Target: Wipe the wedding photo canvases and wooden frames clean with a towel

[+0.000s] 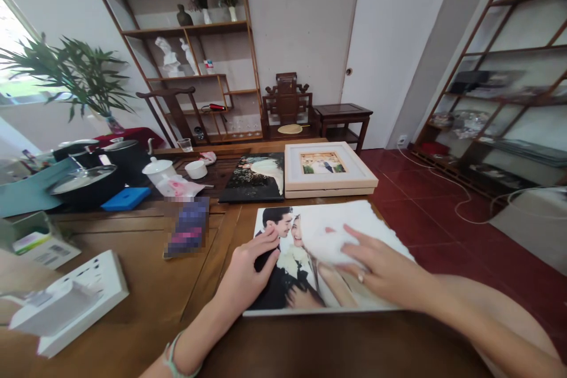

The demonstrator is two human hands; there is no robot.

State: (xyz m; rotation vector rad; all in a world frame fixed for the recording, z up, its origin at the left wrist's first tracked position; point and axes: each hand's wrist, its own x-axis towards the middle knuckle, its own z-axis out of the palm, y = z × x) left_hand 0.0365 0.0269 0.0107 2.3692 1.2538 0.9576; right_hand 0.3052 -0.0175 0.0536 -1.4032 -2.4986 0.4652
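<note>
A large wedding photo panel lies flat on the wooden table in front of me, its upper right edge looking ragged. My left hand rests on the panel's left side with its fingers spread. On the right side, my right hand presses a crumpled white cloth or tissue against the picture. That white wad covers part of the photo, and its exact material cannot be made out.
Behind the panel are a dark photo panel and a pale framed picture. A white power strip, green box, blue box, black pan and white teapot stand left. Red tiles lie right.
</note>
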